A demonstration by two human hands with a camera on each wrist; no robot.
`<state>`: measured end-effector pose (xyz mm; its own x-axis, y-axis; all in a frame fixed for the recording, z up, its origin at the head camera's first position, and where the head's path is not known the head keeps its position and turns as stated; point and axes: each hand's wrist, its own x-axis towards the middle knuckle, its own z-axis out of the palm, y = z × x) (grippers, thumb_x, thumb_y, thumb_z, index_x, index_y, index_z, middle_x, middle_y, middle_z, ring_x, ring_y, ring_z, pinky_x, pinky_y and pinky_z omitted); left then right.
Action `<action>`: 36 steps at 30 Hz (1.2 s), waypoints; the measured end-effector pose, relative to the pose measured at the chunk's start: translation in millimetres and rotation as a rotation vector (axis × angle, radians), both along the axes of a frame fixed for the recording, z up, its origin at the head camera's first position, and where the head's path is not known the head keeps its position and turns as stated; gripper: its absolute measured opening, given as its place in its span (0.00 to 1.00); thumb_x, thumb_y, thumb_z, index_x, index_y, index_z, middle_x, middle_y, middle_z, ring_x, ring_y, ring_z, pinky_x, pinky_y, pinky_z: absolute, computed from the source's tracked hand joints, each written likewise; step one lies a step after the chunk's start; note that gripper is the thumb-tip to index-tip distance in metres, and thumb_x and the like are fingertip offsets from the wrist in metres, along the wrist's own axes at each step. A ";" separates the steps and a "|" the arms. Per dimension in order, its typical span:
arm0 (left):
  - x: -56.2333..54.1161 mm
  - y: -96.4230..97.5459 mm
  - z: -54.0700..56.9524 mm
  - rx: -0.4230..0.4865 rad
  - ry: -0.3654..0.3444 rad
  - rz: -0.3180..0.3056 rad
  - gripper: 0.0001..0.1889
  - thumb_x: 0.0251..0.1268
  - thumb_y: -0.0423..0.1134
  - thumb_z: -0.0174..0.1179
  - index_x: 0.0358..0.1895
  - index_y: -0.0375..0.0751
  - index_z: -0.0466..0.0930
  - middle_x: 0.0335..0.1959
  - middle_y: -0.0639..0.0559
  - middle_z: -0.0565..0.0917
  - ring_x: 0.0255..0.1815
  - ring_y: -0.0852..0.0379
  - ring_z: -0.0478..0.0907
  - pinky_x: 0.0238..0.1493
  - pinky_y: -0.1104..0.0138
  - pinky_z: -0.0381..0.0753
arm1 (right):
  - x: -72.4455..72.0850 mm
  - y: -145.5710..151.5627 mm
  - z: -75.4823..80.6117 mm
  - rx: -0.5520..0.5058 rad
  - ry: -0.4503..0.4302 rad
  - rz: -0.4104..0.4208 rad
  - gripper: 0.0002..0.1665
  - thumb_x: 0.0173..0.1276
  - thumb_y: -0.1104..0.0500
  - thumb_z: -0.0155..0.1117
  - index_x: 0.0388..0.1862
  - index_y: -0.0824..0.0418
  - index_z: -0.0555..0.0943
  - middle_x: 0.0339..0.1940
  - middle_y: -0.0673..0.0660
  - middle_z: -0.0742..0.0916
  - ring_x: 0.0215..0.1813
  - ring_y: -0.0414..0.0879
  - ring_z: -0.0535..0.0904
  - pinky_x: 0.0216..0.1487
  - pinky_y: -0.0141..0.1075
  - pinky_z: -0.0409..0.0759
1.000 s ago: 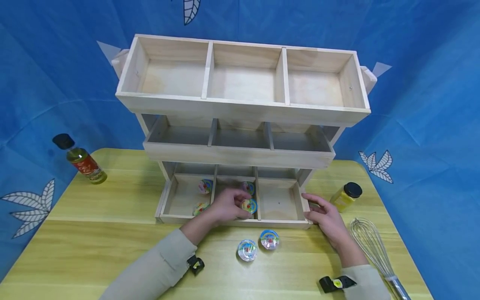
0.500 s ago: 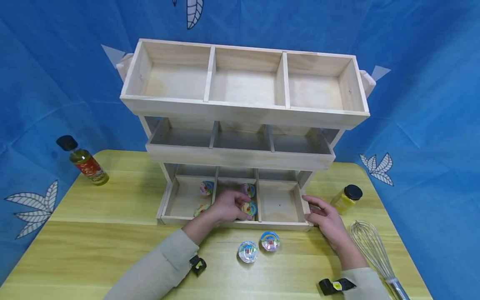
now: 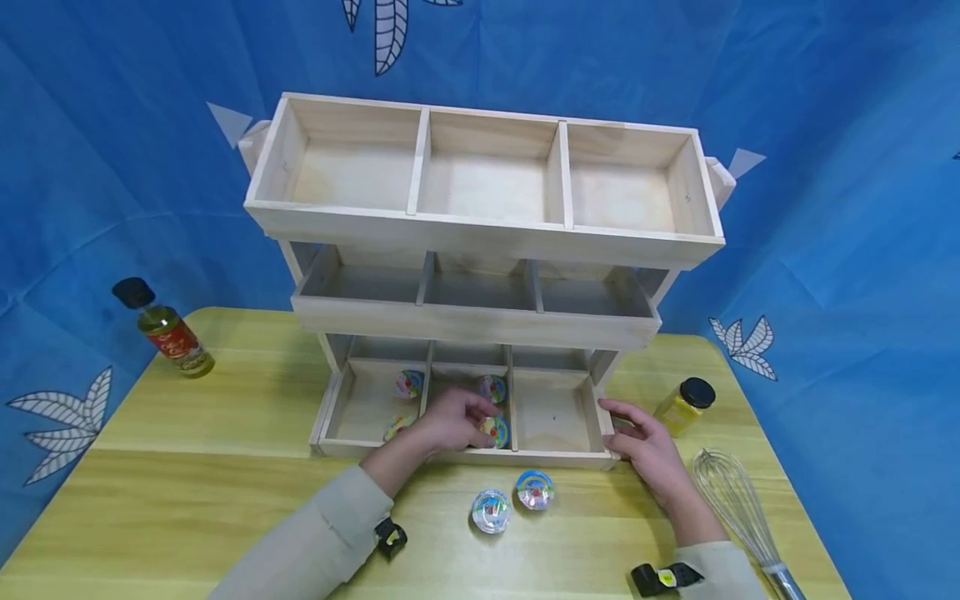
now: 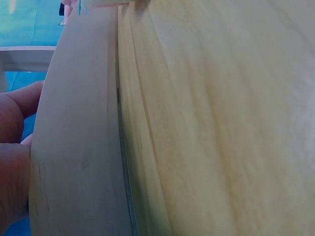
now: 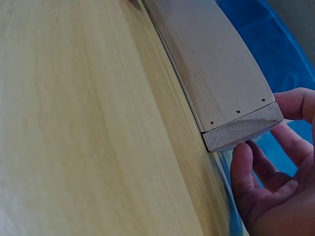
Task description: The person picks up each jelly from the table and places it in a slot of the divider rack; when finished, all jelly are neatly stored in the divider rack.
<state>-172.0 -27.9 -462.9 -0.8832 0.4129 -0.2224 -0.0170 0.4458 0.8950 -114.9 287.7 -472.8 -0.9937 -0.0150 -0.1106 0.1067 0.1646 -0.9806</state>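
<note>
Since the earlier frame the left hand point(image 3: 450, 421) has sunk a little deeper into the bottom drawer's point(image 3: 330, 417) middle cell, carrying its cup point(image 3: 495, 431) down toward the floor of the cell; the camera has also tipped, so the rack point(image 3: 480, 242) sits lower in frame.

Left hand: fingers curled round the cup, lid up, at centre frame, probably so it lands upright. Right hand point(image 3: 645, 442): fingers loosely extended against the drawer's right front corner, gripping nothing; it seems to brace the drawer.

Counts:
- Cups: six. Two in the left cell, two in the middle cell (one held), two on the tabletop point(image 3: 187, 492) just below the drawer, touching.
- Rack tiers: three, three cells each.
- Bottle point(image 3: 161, 327), left: one.
- Jar point(image 3: 684, 403), right: one.
- Whisk point(image 3: 738, 508), lower right: one.
</note>
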 end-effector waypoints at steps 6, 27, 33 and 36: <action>1.2 -1.5 -0.7 0.010 0.034 -0.031 0.17 0.51 0.31 0.75 0.47 0.38 0.85 0.37 0.52 0.79 0.40 0.53 0.75 0.41 0.62 0.79 | 0.6 -1.3 0.1 0.005 -0.008 -0.010 0.33 0.64 0.71 0.64 0.69 0.68 0.72 0.69 0.67 0.72 0.63 0.61 0.73 0.48 0.34 0.82; 18.9 -4.9 8.2 -0.050 0.236 -0.042 0.21 0.59 0.38 0.71 0.54 0.32 0.81 0.42 0.48 0.82 0.43 0.53 0.78 0.46 0.62 0.82 | 1.5 -0.6 -0.8 0.036 -0.006 -0.012 0.33 0.65 0.70 0.64 0.70 0.66 0.71 0.72 0.65 0.70 0.66 0.62 0.71 0.51 0.31 0.79; 28.0 -14.1 14.9 -0.016 0.317 -0.013 0.21 0.59 0.37 0.69 0.56 0.35 0.81 0.51 0.42 0.83 0.49 0.44 0.79 0.49 0.56 0.82 | 0.6 0.4 -2.5 0.018 0.008 -0.009 0.32 0.65 0.71 0.63 0.69 0.67 0.72 0.71 0.65 0.70 0.65 0.62 0.71 0.50 0.32 0.80; 36.5 -18.4 18.9 0.017 0.364 0.026 0.20 0.59 0.33 0.69 0.55 0.36 0.82 0.52 0.42 0.83 0.51 0.42 0.79 0.50 0.54 0.82 | 0.4 0.5 -3.9 0.015 0.012 -0.005 0.33 0.64 0.71 0.64 0.69 0.67 0.72 0.71 0.65 0.71 0.64 0.61 0.72 0.50 0.33 0.80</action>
